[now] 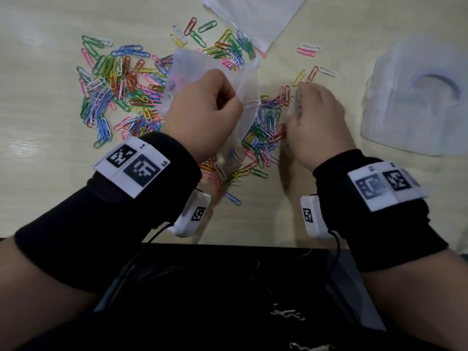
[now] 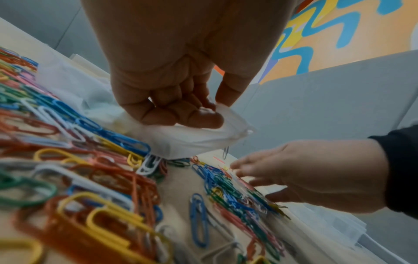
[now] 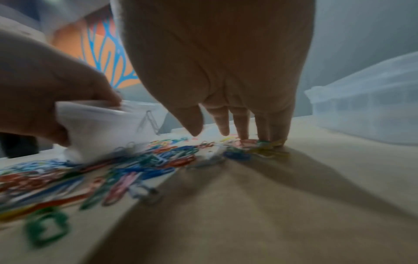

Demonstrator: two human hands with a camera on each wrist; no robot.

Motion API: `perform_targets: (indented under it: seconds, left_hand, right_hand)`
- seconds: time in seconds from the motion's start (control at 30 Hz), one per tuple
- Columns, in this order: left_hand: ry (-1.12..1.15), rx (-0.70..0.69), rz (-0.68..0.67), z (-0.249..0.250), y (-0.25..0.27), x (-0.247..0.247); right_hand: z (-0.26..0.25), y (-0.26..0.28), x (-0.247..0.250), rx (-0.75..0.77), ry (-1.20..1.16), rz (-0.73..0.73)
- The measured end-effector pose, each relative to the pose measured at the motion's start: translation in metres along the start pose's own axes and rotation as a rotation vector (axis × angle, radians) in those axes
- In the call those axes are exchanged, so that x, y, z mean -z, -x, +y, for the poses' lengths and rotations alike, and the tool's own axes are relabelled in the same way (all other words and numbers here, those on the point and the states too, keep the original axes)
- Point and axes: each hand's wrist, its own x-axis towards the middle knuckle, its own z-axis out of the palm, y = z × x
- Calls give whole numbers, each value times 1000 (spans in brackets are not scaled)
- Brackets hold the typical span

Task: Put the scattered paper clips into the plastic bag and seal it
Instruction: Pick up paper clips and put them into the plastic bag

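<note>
Left hand (image 1: 202, 110) pinches the crinkled translucent plastic bag (image 1: 188, 68); right hand (image 1: 316, 117), fingers straight, touches glossy wire paper clips (image 1: 266, 127).

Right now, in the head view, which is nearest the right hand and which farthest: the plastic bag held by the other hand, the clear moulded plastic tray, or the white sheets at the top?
From the right hand:
1. Plastic bag, just to its left, gripped by the left hand.
2. Clear moulded plastic tray, off to its right.
3. White sheets, at the table's far edge.
</note>
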Motion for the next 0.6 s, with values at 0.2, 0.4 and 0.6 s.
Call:
perform_targets:
  seconds: [0.2,0.4,0.6]
  left_hand:
    - [12,4,18,1,0,0]
    - [6,13,21,2,-3,0]
    - [32,-10,18,3,-4,-2]
  right_hand:
    - [-21,17,-7,181,137,-120]
    - [-18,2,-10,196,50,71]
    - [-14,-15,6,63,-159,69]
